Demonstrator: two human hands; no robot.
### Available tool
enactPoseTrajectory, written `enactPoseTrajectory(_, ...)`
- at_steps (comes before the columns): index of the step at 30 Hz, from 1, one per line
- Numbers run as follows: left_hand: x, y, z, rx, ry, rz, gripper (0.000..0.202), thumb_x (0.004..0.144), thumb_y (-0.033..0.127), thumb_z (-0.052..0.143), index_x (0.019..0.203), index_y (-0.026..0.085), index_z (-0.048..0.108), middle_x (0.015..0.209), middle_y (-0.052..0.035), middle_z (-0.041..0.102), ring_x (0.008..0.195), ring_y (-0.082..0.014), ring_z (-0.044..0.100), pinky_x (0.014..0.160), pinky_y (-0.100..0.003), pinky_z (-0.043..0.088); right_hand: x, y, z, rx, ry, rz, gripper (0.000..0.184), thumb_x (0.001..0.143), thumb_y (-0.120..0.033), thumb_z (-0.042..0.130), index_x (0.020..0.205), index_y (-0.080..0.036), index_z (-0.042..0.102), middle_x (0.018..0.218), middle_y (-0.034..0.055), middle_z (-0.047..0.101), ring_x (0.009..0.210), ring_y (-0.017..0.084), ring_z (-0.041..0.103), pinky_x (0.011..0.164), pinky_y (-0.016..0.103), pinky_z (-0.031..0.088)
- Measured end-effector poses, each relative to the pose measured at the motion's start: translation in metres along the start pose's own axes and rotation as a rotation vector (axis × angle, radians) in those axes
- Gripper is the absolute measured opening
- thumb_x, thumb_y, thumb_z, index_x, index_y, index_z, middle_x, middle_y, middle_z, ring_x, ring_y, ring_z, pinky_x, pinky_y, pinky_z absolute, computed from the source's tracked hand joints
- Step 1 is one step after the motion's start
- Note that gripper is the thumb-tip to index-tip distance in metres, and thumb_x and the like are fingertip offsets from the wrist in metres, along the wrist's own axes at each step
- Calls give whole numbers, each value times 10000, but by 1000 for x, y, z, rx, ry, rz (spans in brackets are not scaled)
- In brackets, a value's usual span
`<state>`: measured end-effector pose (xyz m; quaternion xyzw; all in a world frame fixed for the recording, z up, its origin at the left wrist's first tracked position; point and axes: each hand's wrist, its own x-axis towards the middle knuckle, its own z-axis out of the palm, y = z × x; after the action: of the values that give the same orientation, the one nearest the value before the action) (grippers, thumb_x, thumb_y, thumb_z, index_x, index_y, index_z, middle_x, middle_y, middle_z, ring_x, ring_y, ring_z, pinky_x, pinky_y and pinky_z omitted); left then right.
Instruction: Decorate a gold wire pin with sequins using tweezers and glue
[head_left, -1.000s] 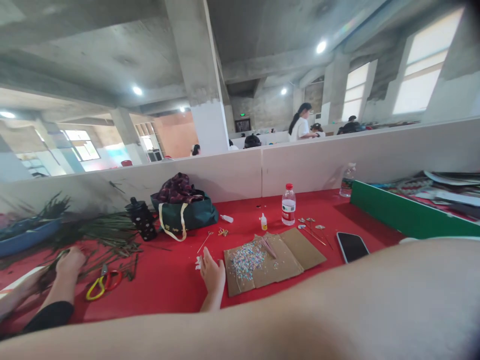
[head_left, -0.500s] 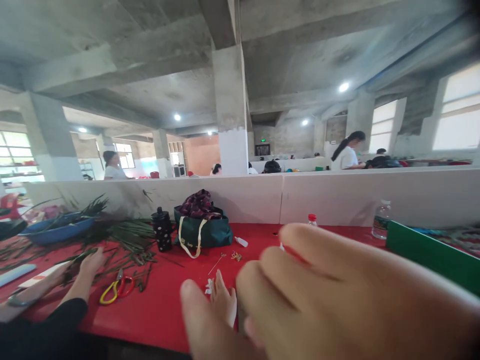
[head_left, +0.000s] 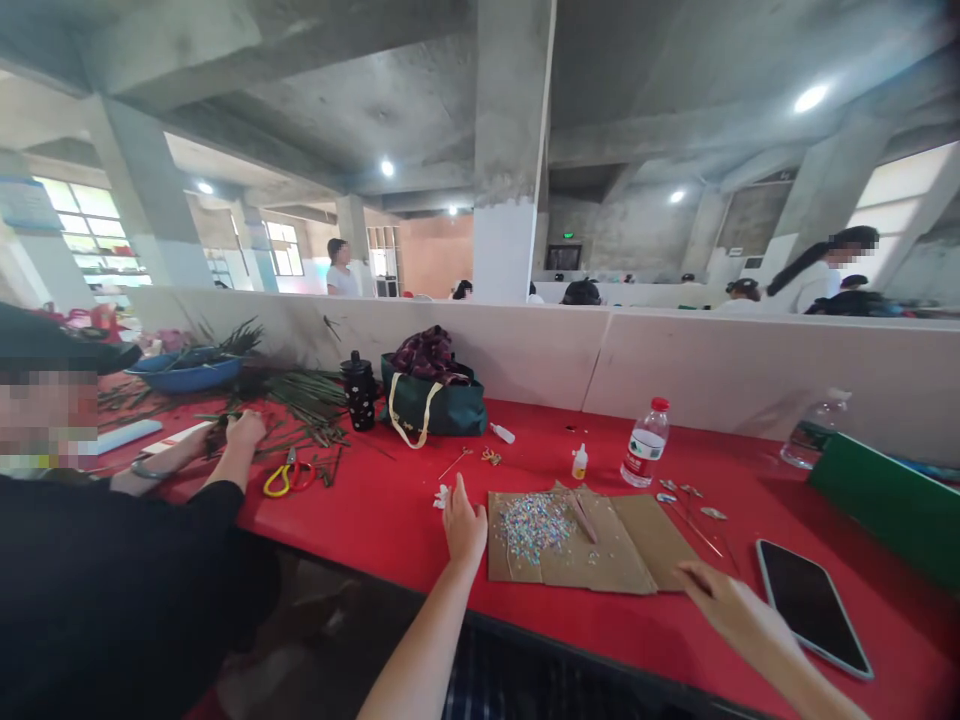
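Along the red bench (head_left: 375, 530), the person's hands lie well apart and empty, the left hand (head_left: 465, 525) just left of the cardboard sheet (head_left: 652, 530) strewn with sequins (head_left: 534, 525), the right hand (head_left: 724, 595) by its near right corner, close to the phone (head_left: 814, 605).

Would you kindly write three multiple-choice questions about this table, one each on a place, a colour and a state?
1. Where does the phone lie?
A) Inside the green bag
B) Right of the cardboard sheet
C) Under the blue basin

2. What colour is the cap of the water bottle?
A) Blue
B) White
C) Red

3. What state is the phone's screen in?
A) Dark
B) Brightly lit
C) Covered by cardboard

Answers:
1. B, it lies on the red tabletop past the sheet's right end.
2. C, the cap shows red.
3. A, the uncovered screen shows black.
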<state>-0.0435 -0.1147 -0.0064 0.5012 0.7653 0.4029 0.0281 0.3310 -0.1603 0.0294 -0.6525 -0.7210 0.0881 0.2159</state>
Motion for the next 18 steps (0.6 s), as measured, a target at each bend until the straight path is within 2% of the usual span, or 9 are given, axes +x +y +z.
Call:
enactPoseTrajectory(3,2,-2,2,-22,0,4,672,810,130,456,1453,115,259,1489,-89,348,1427,-239,178,1166,-361,206,0,42,52,120,6,130,406,799,-540,379,873,-267,671,956,57,730,895,280,686,667,331,508)
enactPoseTrajectory(5,3,-4,3,-30,6,8,669,814,127,446,1455,121,255,1496,-83,337,1427,-235,180,1166,-366,209,-1,54,70,184,33,225,441,766,-600,393,869,-268,665,941,70,728,898,298,681,686,354,512)
enactPoseTrajectory(8,4,-7,3,-34,25,9,651,813,117,434,1446,107,277,1494,-90,338,1424,-245,190,1163,-380,220,1,65,78,371,136,261,450,684,-633,442,781,-250,657,866,93,726,889,313,677,716,356,524)
enactPoseTrajectory(12,7,-13,3,-46,55,18,638,785,87,447,1414,109,347,1455,-89,407,1402,-227,259,1152,-357,258,4,75,83,645,349,266,392,588,-591,501,714,-250,647,823,104,718,903,331,671,736,351,541)
enactPoseTrajectory(18,14,-22,6,-76,91,20,616,776,82,443,1389,119,395,1435,-89,435,1392,-217,284,1152,-357,261,10,79,85,728,440,267,380,555,-575,492,702,-259,643,773,85,714,799,312,686,695,337,559)
